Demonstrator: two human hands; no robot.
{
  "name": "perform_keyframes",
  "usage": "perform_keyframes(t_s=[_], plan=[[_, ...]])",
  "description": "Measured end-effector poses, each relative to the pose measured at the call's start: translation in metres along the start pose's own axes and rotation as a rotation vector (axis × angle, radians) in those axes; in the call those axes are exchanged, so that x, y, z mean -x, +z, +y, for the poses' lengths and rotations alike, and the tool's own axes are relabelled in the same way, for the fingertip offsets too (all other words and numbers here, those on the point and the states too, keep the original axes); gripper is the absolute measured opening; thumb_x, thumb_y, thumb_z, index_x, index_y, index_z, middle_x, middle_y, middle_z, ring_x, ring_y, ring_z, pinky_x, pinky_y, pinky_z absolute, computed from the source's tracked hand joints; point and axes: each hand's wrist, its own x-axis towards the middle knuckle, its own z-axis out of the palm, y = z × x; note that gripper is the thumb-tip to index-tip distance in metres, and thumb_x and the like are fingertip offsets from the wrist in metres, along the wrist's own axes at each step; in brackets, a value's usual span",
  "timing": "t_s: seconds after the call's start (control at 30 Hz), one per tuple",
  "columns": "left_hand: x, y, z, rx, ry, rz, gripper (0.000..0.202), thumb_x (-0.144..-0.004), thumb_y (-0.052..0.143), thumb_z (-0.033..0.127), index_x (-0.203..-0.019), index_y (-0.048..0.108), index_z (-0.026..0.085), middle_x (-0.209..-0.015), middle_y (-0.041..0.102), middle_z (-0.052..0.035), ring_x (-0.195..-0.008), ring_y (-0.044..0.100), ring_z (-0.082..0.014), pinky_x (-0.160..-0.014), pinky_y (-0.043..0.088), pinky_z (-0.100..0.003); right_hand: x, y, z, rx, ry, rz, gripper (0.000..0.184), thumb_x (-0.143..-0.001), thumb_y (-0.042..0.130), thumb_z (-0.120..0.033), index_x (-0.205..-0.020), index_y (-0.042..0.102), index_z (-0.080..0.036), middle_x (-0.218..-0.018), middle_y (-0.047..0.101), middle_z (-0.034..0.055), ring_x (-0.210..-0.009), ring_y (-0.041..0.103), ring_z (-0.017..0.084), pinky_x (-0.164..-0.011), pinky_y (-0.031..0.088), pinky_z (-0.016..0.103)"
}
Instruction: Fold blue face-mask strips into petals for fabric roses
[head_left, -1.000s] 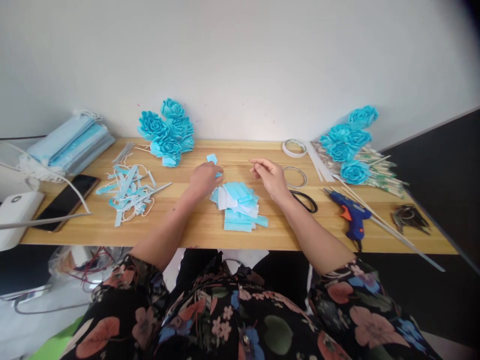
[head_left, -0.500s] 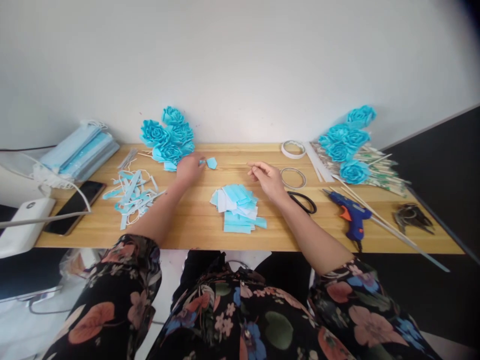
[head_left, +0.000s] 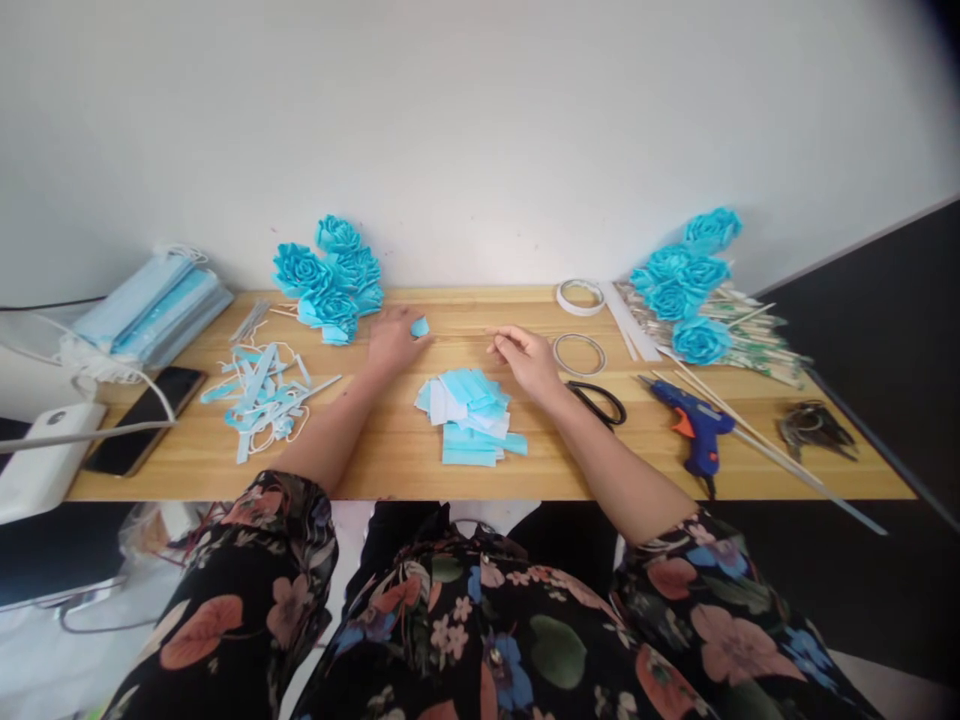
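On the back of the table my left hand (head_left: 396, 340) rests low, finger and thumb apart around a small cut blue piece (head_left: 420, 327). Part of that piece is hidden by the fingers. My right hand (head_left: 525, 362) is held right of centre, its thumb and fingertips pinched together; whatever may be between them is too small to make out. Between my forearms lies a loose pile of blue and white mask-fabric pieces (head_left: 469, 405). Blue fabric roses (head_left: 330, 280) stand just behind and left of my left hand.
At left are a stack of face masks (head_left: 150, 305), a phone (head_left: 146, 420), a white power bank (head_left: 52, 455) and cut strips (head_left: 262, 395). At right lie tape rolls (head_left: 580, 297), black-handled scissors (head_left: 600, 402), a blue glue gun (head_left: 701, 425), more roses (head_left: 701, 340) and pliers (head_left: 814, 430).
My left hand has shifted right, from beside the roses to over the small blue piece, and covers part of it. My right hand stays almost where it was, still pinched.
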Motion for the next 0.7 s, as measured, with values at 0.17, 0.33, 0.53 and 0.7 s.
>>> perform_keyframes(t_s=[0.17, 0.33, 0.53, 0.7], plan=[[-0.001, 0.009, -0.009, 0.023, -0.024, 0.019, 0.04, -0.087, 0.056, 0.035, -0.12, 0.069, 0.016, -0.135, 0.061, -0.0149, -0.125, 0.055, -0.0295, -0.107, 0.04, -0.041, -0.001, -0.002, 0.002, -0.004, -0.011, 0.001, 0.027, -0.084, 0.055, -0.035, -0.099, 0.072, -0.019, -0.076, 0.071, 0.0009, -0.06, 0.057, 0.011, -0.063, 0.05, 0.027], [0.004, 0.007, -0.014, 0.046, -0.028, 0.01, 0.04, -0.088, 0.054, 0.034, -0.122, 0.068, 0.016, -0.136, 0.06, -0.0144, -0.128, 0.053, -0.0281, -0.111, 0.037, -0.04, 0.0, 0.001, 0.003, 0.037, -0.012, -0.037, 0.027, -0.086, 0.055, -0.034, -0.1, 0.072, -0.019, -0.077, 0.071, 0.0016, -0.063, 0.059, 0.012, -0.066, 0.05, 0.028], [0.007, 0.009, -0.013, 0.096, -0.041, 0.03, 0.04, -0.088, 0.056, 0.033, -0.122, 0.068, 0.015, -0.138, 0.058, -0.0158, -0.13, 0.052, -0.0296, -0.112, 0.037, -0.043, 0.01, 0.0, -0.01, 0.129, -0.074, -0.235, 0.027, -0.086, 0.061, -0.037, -0.104, 0.073, -0.021, -0.084, 0.073, 0.0023, -0.076, 0.066, 0.015, -0.071, 0.051, 0.029], [0.006, 0.013, -0.019, 0.181, -0.052, 0.121, 0.038, -0.085, 0.06, 0.033, -0.118, 0.07, 0.017, -0.14, 0.057, -0.0142, -0.131, 0.05, -0.0318, -0.112, 0.036, -0.046, 0.01, -0.004, -0.016, 0.264, -0.271, -0.461, 0.024, -0.085, 0.067, -0.036, -0.105, 0.073, -0.023, -0.096, 0.075, 0.0032, -0.091, 0.067, 0.018, -0.086, 0.051, 0.035]])
